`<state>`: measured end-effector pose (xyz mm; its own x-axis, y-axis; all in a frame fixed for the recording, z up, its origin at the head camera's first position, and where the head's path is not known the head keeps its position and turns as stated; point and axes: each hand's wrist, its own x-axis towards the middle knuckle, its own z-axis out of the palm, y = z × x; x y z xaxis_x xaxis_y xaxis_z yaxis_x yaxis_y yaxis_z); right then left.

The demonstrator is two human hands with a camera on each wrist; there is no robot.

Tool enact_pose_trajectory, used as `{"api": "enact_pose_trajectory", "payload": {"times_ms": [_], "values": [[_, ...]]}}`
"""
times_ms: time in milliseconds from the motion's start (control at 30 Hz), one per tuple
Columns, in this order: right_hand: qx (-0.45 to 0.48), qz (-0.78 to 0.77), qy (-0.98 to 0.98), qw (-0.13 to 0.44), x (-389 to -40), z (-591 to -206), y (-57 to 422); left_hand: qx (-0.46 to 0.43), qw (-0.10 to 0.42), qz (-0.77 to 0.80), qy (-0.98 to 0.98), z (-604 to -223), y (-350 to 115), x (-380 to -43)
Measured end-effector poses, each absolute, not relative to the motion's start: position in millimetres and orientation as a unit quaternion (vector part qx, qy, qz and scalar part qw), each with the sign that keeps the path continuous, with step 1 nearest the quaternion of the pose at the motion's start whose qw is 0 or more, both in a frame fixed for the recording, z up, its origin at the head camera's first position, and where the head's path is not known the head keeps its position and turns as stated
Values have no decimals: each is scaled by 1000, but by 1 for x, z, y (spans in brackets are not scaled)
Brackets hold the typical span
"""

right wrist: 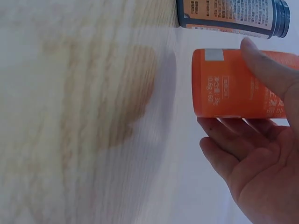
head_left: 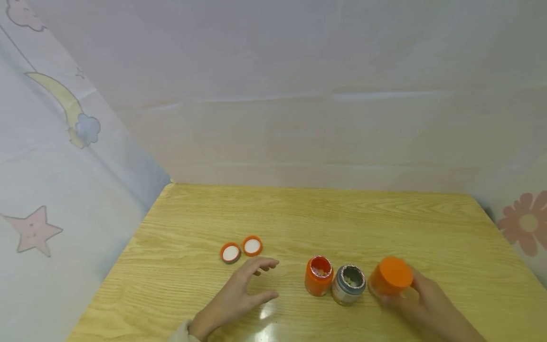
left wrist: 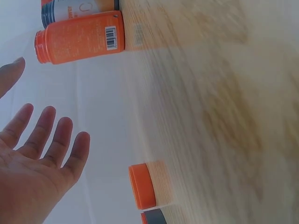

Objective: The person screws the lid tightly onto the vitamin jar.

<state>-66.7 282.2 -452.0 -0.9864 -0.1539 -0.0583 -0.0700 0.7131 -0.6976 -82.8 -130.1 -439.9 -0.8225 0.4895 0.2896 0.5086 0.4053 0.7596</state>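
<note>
My right hand grips an orange bottle with an orange lid on top. In the right wrist view, thumb and fingers lie on opposite sides of this bottle, its base off the table. Just left of it stand an open grey bottle and an open orange bottle, both upright with small pale pieces inside. My left hand holds nothing; its thumb and fingers are spread, left of the open orange bottle and apart from it.
Two removed lids lie liner up on the wooden table, beyond my left hand: an orange lid and an orange-and-grey lid. A pale patterned cloth hangs behind the table and along both sides.
</note>
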Motion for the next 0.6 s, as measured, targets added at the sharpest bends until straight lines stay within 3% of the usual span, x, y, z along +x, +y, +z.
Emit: {"api": "enact_pose_trajectory", "payload": {"times_ms": [333, 600], "values": [[-112, -355, 926, -66, -85, -458, 283, -276, 20, -459, -844, -440, -137, -90], [-114, -362, 923, -66, -94, -459, 282, -270, 29, -453, -849, -441, -145, -97]]}}
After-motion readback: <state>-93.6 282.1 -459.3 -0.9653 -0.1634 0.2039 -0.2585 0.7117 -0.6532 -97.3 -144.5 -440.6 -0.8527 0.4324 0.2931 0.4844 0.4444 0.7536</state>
